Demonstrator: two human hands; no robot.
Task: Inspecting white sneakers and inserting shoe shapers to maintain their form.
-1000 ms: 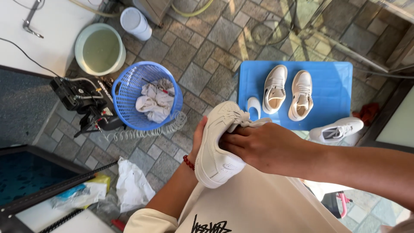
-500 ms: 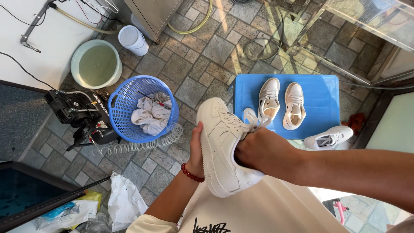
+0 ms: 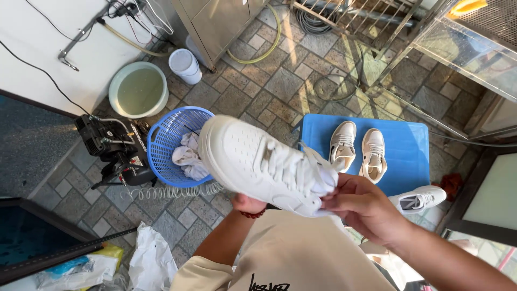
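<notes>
A white lace-up sneaker [image 3: 264,164] is held up in front of me, toe pointing upper left, top side facing the camera. My left hand [image 3: 249,205] supports it from underneath, mostly hidden by the shoe. At the heel end, my right hand [image 3: 363,207] grips the collar and laces. A red bead bracelet [image 3: 253,214] sits on my left wrist.
A blue mat [image 3: 409,148] holds a pair of beige-white sneakers [image 3: 358,150]; another white sneaker [image 3: 417,200] lies at its edge. A blue basket [image 3: 164,151] with white cloths, a green basin [image 3: 138,89], a white bucket [image 3: 184,66] and a black compressor [image 3: 114,145] stand on the tiled floor.
The sneaker has been turned from sole-side to top-side up and raised, toe swinging toward the upper left. My head view has shifted, showing more of the floor and cabinet.
</notes>
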